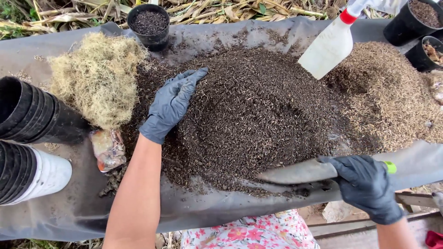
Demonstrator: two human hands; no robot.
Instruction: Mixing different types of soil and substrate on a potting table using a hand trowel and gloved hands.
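Both hands are in dark gloves here. The left hand [171, 105] lies flat with fingers spread loosely, resting on the left slope of the big dark soil pile [258, 115] in the middle of the grey sheet [69, 207]. The right hand [364, 184] is wrapped tight around a trowel [300, 173], blade pointing left at the pile's near edge. Dry moss [99, 76] sits left, tan husks [392, 97] right, and 2 stacks of black pots [23, 138] at far left.

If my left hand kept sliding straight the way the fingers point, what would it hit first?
The left hand lies flat on the dark soil pile, fingers pointing up and right. More of that soil comes first; beyond it, roughly in line, hangs the white spray bottle, though it looks raised above the heap.
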